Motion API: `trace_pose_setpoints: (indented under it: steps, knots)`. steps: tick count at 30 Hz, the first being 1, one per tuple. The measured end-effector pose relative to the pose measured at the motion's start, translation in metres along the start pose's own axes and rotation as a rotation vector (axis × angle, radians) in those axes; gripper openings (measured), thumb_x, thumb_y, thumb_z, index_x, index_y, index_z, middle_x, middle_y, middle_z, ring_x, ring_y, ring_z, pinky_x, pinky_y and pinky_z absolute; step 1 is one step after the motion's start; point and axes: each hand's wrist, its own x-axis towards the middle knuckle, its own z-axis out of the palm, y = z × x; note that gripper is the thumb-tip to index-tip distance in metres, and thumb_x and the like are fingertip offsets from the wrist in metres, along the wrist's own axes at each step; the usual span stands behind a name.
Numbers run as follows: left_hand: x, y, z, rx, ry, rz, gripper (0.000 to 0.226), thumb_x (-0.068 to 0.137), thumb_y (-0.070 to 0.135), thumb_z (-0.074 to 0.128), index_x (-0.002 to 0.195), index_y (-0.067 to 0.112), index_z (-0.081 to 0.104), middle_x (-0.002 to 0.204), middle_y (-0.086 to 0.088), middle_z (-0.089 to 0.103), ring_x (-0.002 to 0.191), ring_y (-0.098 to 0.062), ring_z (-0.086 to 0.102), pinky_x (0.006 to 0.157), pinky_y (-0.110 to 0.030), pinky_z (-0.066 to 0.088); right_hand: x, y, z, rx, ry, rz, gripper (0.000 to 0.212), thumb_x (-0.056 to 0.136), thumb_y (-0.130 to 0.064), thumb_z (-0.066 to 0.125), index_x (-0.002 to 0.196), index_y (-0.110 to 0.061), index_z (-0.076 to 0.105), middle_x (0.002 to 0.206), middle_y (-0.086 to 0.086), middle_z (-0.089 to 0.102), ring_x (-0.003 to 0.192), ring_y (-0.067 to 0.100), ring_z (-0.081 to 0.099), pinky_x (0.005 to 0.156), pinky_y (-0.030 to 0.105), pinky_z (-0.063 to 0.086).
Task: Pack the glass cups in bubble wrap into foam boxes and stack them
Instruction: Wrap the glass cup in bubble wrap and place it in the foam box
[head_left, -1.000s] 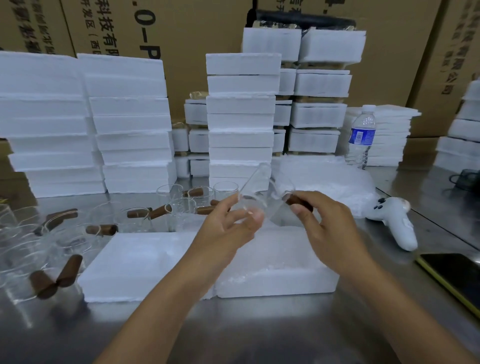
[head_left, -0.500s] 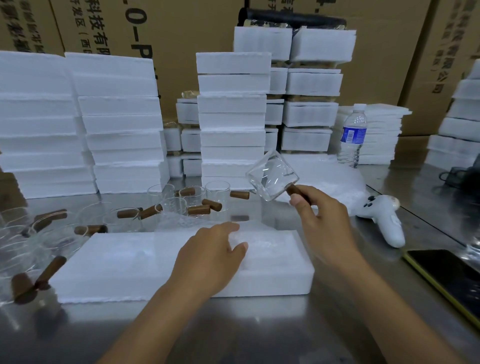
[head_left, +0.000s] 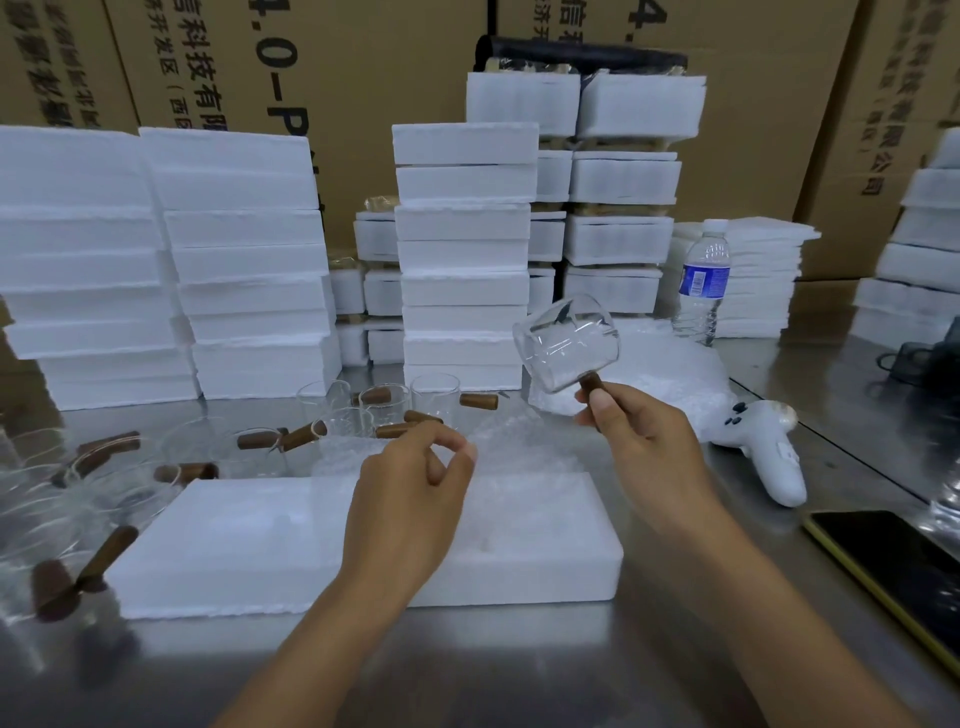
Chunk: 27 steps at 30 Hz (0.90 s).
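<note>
My right hand (head_left: 644, 447) holds a clear glass cup (head_left: 563, 343) by its brown wooden handle, raised and tilted above the table's far side. Lower and to its left, my left hand (head_left: 415, 478) hovers over an open white foam box (head_left: 249, 545). Its thumb and forefinger are pinched together, apparently on the edge of a clear bubble wrap sheet (head_left: 498, 441) that lies over the box's right part. Several more glass cups with brown handles (head_left: 382, 405) stand behind the box, and others lie at the left edge (head_left: 78, 499).
Tall stacks of white foam boxes (head_left: 462, 249) line the back in front of cardboard cartons. A bag of bubble wrap (head_left: 670, 374), a water bottle (head_left: 701, 280), a white controller (head_left: 763, 452) and a dark phone (head_left: 893, 566) sit to the right on the steel table.
My left hand let go of the cup, dropped onto the foam box, then rose with pinched fingers. My right hand lifted the cup up and to the right.
</note>
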Motion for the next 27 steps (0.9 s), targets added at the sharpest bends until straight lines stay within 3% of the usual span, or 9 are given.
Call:
trace_pose_setpoints:
  steps: [5,9,19,23,25,27]
  knots:
    - [0.003,0.004,-0.005,-0.274,0.075,-0.04,0.011,0.089,0.027,0.062,0.079,0.031,0.061,0.053,0.003,0.059,0.052,-0.009,0.056,0.057,-0.019,0.047,-0.001,-0.002,-0.003,-0.039,-0.005,-0.01,0.019,0.095,-0.021,0.051,0.088,-0.034,0.063,0.09,-0.014,0.065,0.088,-0.002,0.059,0.073,0.012,0.04]
    - [0.002,0.004,-0.009,-0.366,0.151,-0.058,0.011,0.089,0.024,0.063,0.08,0.03,0.061,0.058,0.005,0.064,0.049,-0.002,0.056,0.051,-0.007,0.043,-0.001,0.003,-0.005,-0.379,-0.013,-0.14,0.019,0.094,-0.022,0.051,0.101,-0.024,0.069,0.089,0.001,0.06,0.084,0.013,0.053,0.067,0.016,0.036]
    - [0.0,0.009,-0.016,-0.488,0.153,-0.054,0.007,0.088,0.017,0.064,0.082,0.02,0.064,0.061,0.004,0.068,0.051,0.0,0.058,0.05,-0.008,0.044,-0.006,0.001,-0.004,-0.54,-0.168,-0.268,0.02,0.093,-0.021,0.054,0.108,-0.023,0.068,0.091,-0.008,0.055,0.087,0.013,0.055,0.082,0.027,0.041]
    - [-0.002,0.011,-0.016,-0.484,0.073,0.041,0.012,0.087,0.015,0.064,0.081,0.025,0.065,0.065,0.003,0.066,0.054,-0.002,0.058,0.053,-0.01,0.046,-0.009,0.001,0.0,-0.612,-0.248,-0.285,0.026,0.092,-0.017,0.053,0.115,-0.022,0.066,0.085,-0.014,0.047,0.081,0.01,0.049,0.075,0.021,0.036]
    - [-0.004,0.012,-0.016,-0.439,0.031,0.111,0.015,0.086,0.015,0.065,0.08,0.029,0.065,0.069,0.007,0.066,0.057,-0.004,0.059,0.055,-0.013,0.048,-0.01,-0.002,0.001,-0.573,-0.269,-0.251,0.027,0.091,-0.013,0.053,0.109,-0.027,0.067,0.077,-0.014,0.04,0.075,0.004,0.042,0.065,0.014,0.029]
    - [-0.006,0.013,-0.016,-0.364,-0.001,0.207,0.019,0.086,0.016,0.067,0.08,0.034,0.065,0.074,0.013,0.066,0.062,-0.006,0.059,0.059,-0.018,0.05,-0.01,-0.004,0.001,-0.536,-0.287,-0.22,0.034,0.088,-0.008,0.053,0.083,-0.041,0.06,0.074,-0.01,0.041,0.075,0.009,0.041,0.061,0.016,0.028]
